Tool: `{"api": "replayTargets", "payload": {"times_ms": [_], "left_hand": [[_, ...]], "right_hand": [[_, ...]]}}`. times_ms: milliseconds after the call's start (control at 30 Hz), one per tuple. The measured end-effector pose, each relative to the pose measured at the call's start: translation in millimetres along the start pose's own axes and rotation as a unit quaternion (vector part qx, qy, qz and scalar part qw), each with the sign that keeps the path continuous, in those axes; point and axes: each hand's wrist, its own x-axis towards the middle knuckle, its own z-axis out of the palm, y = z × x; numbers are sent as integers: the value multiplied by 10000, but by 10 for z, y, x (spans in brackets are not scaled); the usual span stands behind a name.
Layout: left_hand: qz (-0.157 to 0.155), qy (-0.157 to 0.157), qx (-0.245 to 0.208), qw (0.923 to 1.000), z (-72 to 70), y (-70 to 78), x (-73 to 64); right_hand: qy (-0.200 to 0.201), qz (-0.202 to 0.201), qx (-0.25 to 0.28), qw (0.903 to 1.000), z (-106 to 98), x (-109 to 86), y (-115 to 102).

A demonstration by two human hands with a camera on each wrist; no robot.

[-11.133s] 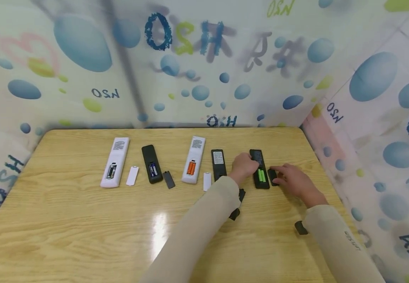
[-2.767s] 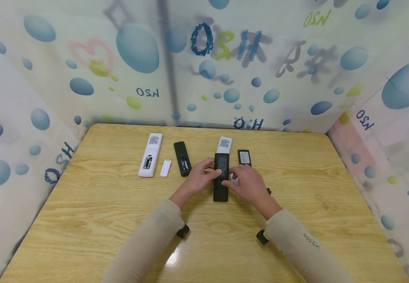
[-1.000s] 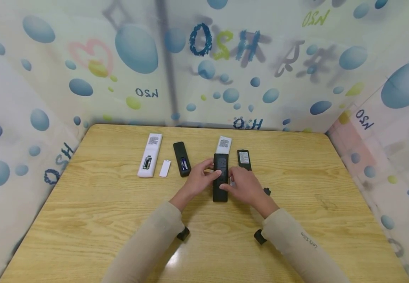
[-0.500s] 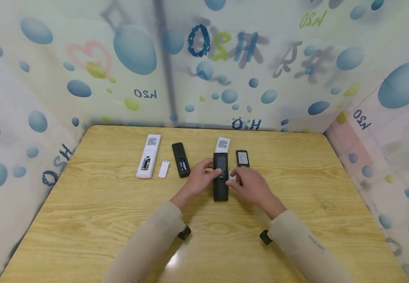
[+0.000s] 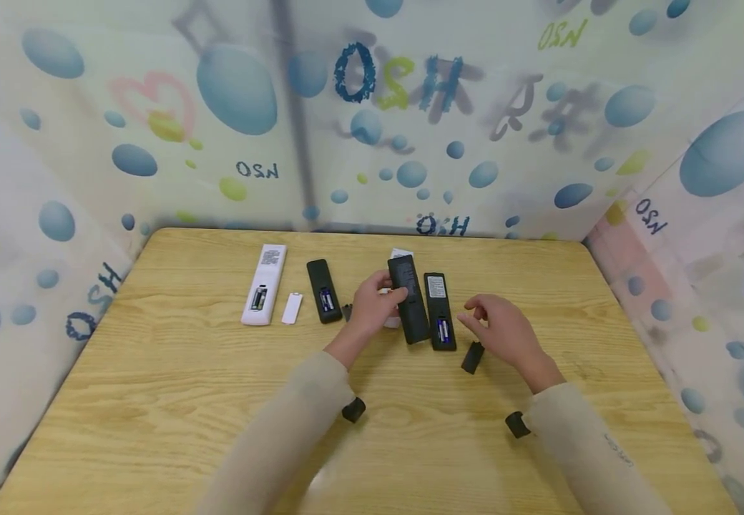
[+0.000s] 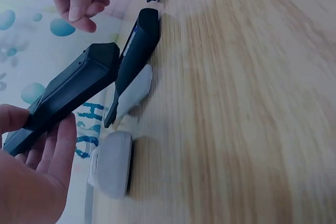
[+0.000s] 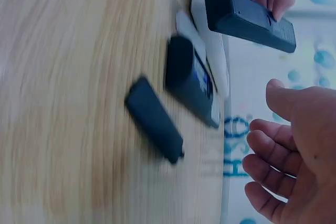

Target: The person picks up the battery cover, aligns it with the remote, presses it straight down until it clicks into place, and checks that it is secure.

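My left hand [image 5: 372, 309] holds a black remote control [image 5: 410, 304] back side up, thumb on top and fingers beneath. Its battery cover is on, and the left wrist view shows the remote [image 6: 68, 95] raised off the table. My right hand [image 5: 503, 329] is apart from it, to the right, fingers loosely bent with nothing in them. Between the hands lies another black remote [image 5: 439, 311] with its batteries exposed. Its loose black battery cover [image 5: 472, 357] lies just below my right hand. Behind the held remote, a white remote [image 5: 401, 252] is mostly hidden.
Further left on the wooden table [image 5: 185, 400] lie a white remote [image 5: 265, 286] with batteries showing, a white battery cover [image 5: 292, 308] and a black remote [image 5: 323, 290], also uncovered. A dark cover [image 5: 347, 312] peeks out beside my left hand. A patterned wall [image 5: 372, 179] stands behind.
Earlier this remote lay at the right with green batteries exposed; then both hands held it, cover on. Now my right hand has let go and moved right, while my left tilts the remote rightward.
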Motion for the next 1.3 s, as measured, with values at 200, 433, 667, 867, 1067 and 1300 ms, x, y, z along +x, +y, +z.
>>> {"api": "replayTargets", "payload": {"times_ms": [200, 433, 667, 867, 1067, 1300], "left_hand": [[29, 89, -270, 9996, 244, 75, 113], [-204, -145, -337, 9991, 558, 105, 239], [-319, -359, -219, 9986, 860, 99, 323], [-444, -303, 125, 9985, 1068, 135, 358], [-495, -237, 194, 9983, 1248, 138, 396], [-527, -107, 483, 9974, 1373, 73, 426]], "right_hand": [[142, 153, -11, 9998, -103, -54, 251], [186, 277, -63, 9994, -196, -132, 505], [217, 481, -47, 9986, -288, -217, 645], [242, 498, -111, 9984, -326, -259, 725], [313, 574, -85, 9978, -361, -282, 779], [395, 560, -77, 9976, -356, -296, 821]]}}
